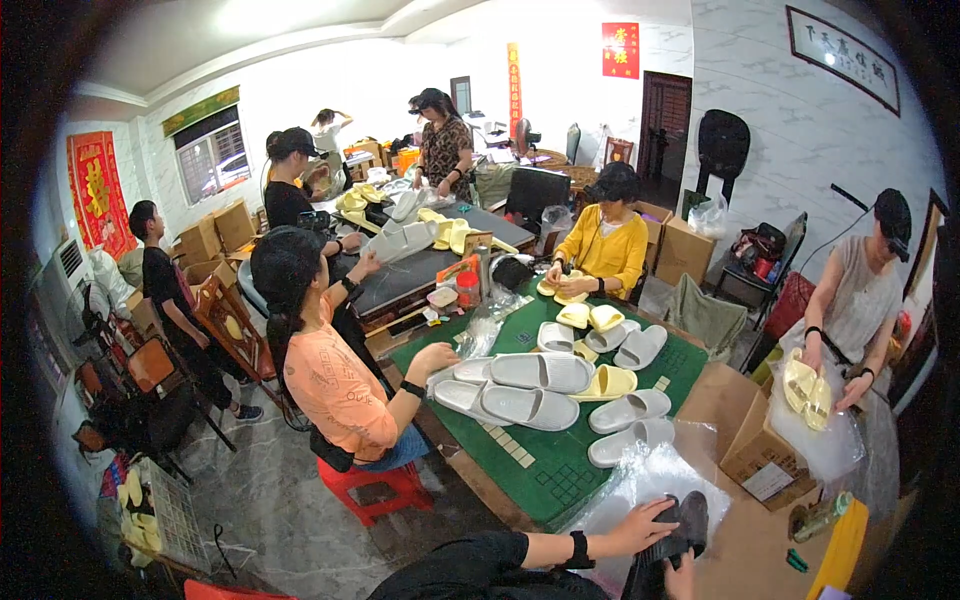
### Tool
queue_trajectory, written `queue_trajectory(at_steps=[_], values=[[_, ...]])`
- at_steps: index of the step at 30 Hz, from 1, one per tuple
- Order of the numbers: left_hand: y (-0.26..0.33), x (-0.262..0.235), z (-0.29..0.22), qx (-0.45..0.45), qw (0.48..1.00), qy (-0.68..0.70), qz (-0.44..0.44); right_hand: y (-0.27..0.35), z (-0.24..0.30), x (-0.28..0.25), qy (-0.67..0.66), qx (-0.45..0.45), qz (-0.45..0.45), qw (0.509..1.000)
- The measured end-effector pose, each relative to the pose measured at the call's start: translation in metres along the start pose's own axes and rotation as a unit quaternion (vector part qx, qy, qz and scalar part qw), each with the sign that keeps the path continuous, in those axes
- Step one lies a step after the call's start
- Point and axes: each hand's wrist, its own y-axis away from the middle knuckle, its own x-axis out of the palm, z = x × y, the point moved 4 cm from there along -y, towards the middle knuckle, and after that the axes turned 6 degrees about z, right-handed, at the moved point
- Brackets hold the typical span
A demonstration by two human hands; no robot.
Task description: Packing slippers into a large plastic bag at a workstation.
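Near the lower right, my left hand reaches in from a black sleeve with a dark wristband and grips a pair of black slide slippers. My right hand holds the same pair from below, cut off by the frame's lower part, its fingers partly hidden. Beneath and beside them lies a clear plastic bag. Just beyond, grey slide slippers and yellow slide slippers lie on the green table mat, several of them in pairs.
A cardboard box stands right of my hands, where a person packs yellow slippers. At left a person in orange sits on a red stool. Across sits a person in yellow. A yellow strip lies at the right edge.
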Motion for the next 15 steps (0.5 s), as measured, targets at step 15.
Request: queue_trajectory(at_steps=[15], values=[[-0.001,-0.017,-0.019,-0.090,0.978,0.153,-0.109,-0.039,-0.023,0.018,-0.197,0.012,-0.177,0.964]])
